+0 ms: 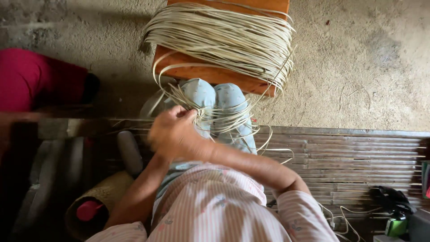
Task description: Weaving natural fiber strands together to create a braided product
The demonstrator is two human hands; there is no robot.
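Head view: your right hand [172, 132] pinches a bunch of pale cane strips [210, 114] over your knees [215, 96].
Your right hand's fingers are closed on the strips where they gather just above your lap; your left hand lies hidden beneath the right one, so you cannot tell its grip. The strips run up to a large coil [224, 38] resting on an orange wooden stool [210, 71] on the concrete floor [367, 67]. You sit on a slatted bamboo platform [349, 157]; a woven basket [98, 197] stands at your left, and a red sleeve [31, 78] shows beyond.
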